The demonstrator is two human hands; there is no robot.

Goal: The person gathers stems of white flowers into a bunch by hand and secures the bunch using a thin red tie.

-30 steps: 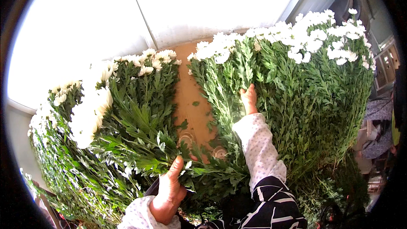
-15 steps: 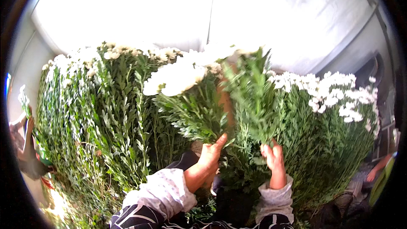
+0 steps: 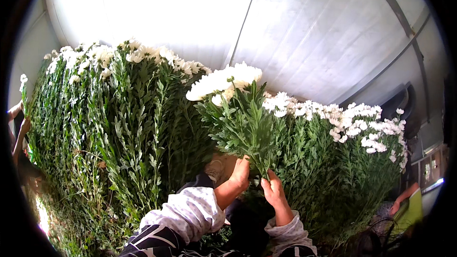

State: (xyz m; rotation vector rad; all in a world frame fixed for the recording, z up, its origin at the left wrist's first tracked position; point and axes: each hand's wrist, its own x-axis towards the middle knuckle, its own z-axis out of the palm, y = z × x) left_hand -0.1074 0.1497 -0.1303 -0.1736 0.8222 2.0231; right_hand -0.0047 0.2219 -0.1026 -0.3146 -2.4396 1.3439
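I hold a bunch of white chrysanthemums (image 3: pixel 238 123) upright in front of me, its pale flower heads (image 3: pixel 223 81) at the top and leafy green stems below. My left hand (image 3: pixel 240 170) grips the stems from the left at the bottom of the bunch. My right hand (image 3: pixel 272 191) is closed on the same stems just below and to the right. Both forearms wear light patterned sleeves. The cut ends of the stems are hidden behind my hands.
A tall mass of white-flowered stems (image 3: pixel 119 114) fills the left, and another mass (image 3: pixel 342 152) fills the right. A strip of brown surface (image 3: pixel 220 166) shows between them. Another person's arm (image 3: pixel 16 131) is at the left edge, and another person's hand (image 3: pixel 396 205) at lower right.
My hands left the piles, where they lay apart, and came together on one bunch, which now stands raised. The view has swung across the flower heaps.
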